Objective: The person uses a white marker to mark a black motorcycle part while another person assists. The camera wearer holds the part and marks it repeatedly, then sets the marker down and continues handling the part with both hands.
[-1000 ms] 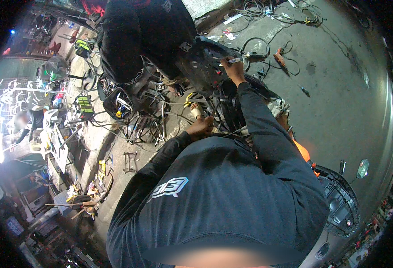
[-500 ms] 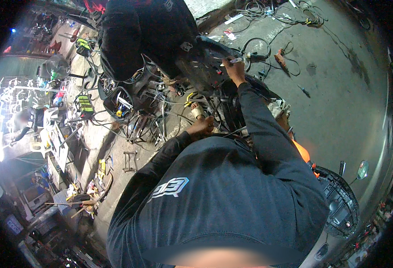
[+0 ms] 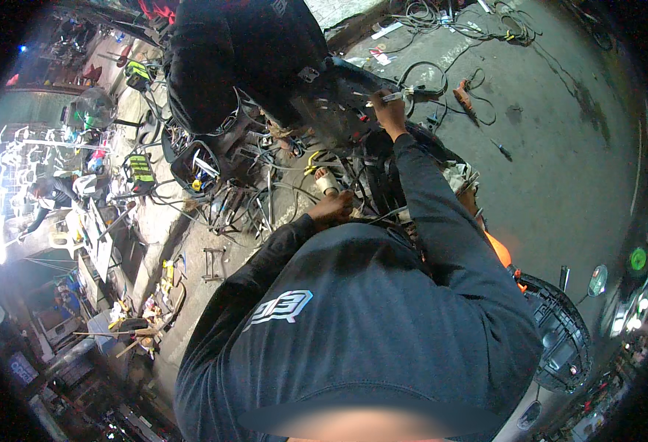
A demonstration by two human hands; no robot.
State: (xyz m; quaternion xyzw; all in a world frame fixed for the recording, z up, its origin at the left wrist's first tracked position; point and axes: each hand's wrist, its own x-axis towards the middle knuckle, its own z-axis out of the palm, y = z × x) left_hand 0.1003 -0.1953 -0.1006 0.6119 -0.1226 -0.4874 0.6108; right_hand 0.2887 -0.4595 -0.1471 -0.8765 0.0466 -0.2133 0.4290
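Observation:
My right hand (image 3: 388, 114) reaches forward over a dark, cluttered motorbike body (image 3: 335, 121). Its fingers are closed round a slim tool with a pale, see-through handle (image 3: 393, 96); the exact kind is too small to tell. Close to my body, my left hand (image 3: 331, 209) is curled shut near a sandalled foot (image 3: 325, 181). Whatever may be in its fingers is hidden. Black cables and hoses run between the two hands. Across from me, a person in black clothing (image 3: 243, 59) bends over the same bike parts.
An open bin of tools (image 3: 195, 171) and tangled cables lie left of the bike. Two green-and-black machines (image 3: 140, 171) stand farther left. An orange-handled tool (image 3: 464, 99) with a cord lies on the floor at right. Behind my right arm sits a scooter (image 3: 563, 339) with mirrors.
My right hand stays over the bike, and the slim tool in it has shifted slightly. My left hand has barely moved. Bright lights have come into view at the far right edge.

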